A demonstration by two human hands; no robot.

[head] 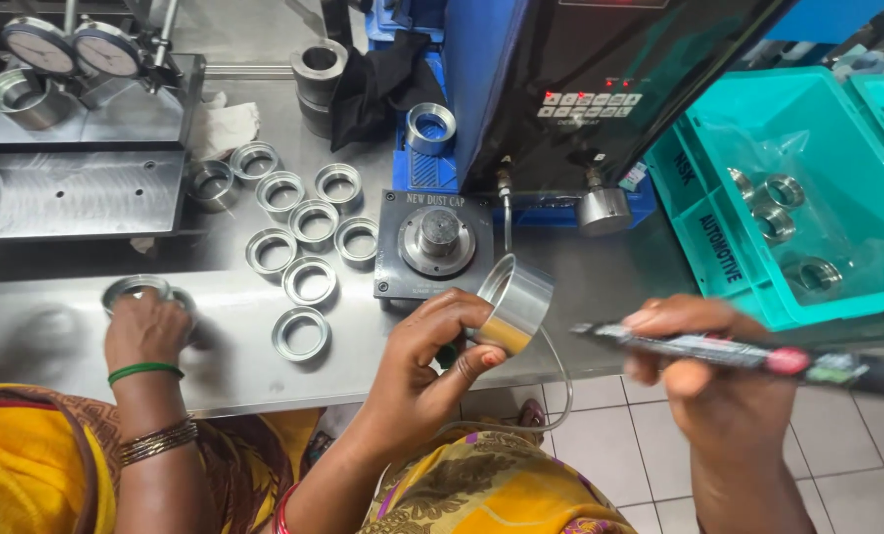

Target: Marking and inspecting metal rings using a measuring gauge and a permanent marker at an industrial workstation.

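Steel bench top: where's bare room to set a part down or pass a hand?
Bare steel bench top shows along the near edge, left of the co-worker's hand, and right of the black fixture block toward the teal plastic bin. Crowded: the cluster of silver metal rings between the grey drilled plate and the fixture.

A steel workbench (600,287) carries loose metal rings (300,333) near its middle, a black fixture block (435,244), and a teal bin (758,287) at its right edge
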